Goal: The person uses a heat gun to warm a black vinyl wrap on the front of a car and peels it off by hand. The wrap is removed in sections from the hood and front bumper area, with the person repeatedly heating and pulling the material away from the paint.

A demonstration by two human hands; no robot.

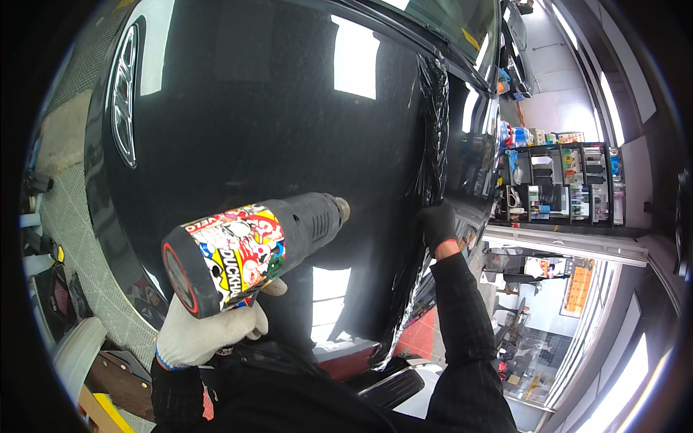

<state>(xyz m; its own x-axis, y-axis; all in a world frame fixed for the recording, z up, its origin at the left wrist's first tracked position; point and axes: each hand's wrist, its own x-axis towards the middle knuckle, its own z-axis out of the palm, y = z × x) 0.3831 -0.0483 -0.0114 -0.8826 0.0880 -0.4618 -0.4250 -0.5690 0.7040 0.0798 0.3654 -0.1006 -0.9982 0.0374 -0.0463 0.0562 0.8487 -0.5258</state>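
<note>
My left hand (209, 333), in a white knit glove, is wrapped round the handle of a heat gun (242, 252). The gun's black body carries a colourful sticker, and its metal nozzle points right over a glossy black car hood (267, 115). Along the hood's right edge runs a wrinkled strip of loose black film (434, 123). My right hand (437, 225), in a black glove, is closed at that edge with the film between its fingers. Dark glove against dark film partly hides the fingertips.
A chrome emblem (124, 101) sits at the hood's left end. The windshield (455, 25) rises at the top. On the right stand shelves (563, 184) of bottles and boxes beside a glass-fronted room (541, 317). A brown case (119, 379) lies at lower left.
</note>
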